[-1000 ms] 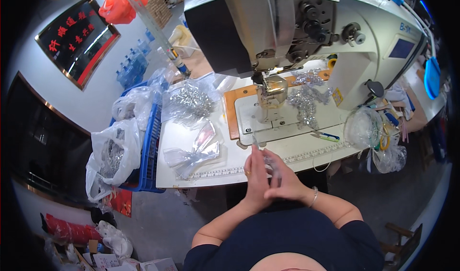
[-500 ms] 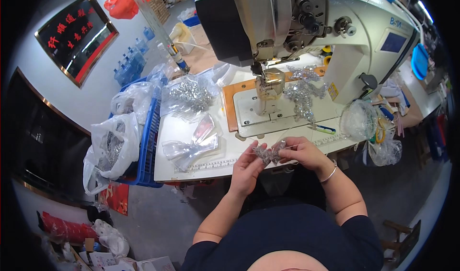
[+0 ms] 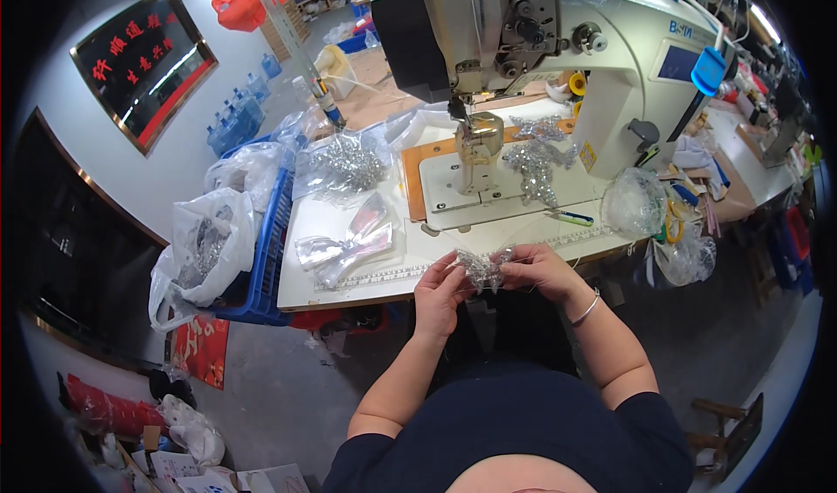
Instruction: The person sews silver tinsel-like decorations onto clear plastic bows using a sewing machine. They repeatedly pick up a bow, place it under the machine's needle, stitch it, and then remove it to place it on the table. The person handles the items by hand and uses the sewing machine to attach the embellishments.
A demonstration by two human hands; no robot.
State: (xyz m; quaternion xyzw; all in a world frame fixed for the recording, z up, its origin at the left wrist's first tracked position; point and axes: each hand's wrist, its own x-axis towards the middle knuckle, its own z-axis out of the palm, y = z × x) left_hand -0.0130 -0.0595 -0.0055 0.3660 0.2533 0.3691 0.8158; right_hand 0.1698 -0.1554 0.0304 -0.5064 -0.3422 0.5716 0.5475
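Just past the front edge of the sewing table, a glittery silver bow-shaped piece is stretched between my two hands. My left hand pinches its left end with thumb and fingers. Its other end sits in the closed fingers of my right hand, which has a bangle on the wrist. Fine pale threads show near the piece. Beyond my hands stands a white sewing machine, its needle area apart from the piece. A pile of similar sparkly silver pieces lies right of the needle.
Small thread snips lie near the right hand. A shiny silver bow and a clear bag of sparkly pieces are on the left. A blue crate with plastic bags stands against the table's left side. Scissors sit at right.
My left fingers have closed from a looser, spread hold into a pinch. The silver piece now looks flatter and more spread out between my hands. The whole view has shifted slightly.
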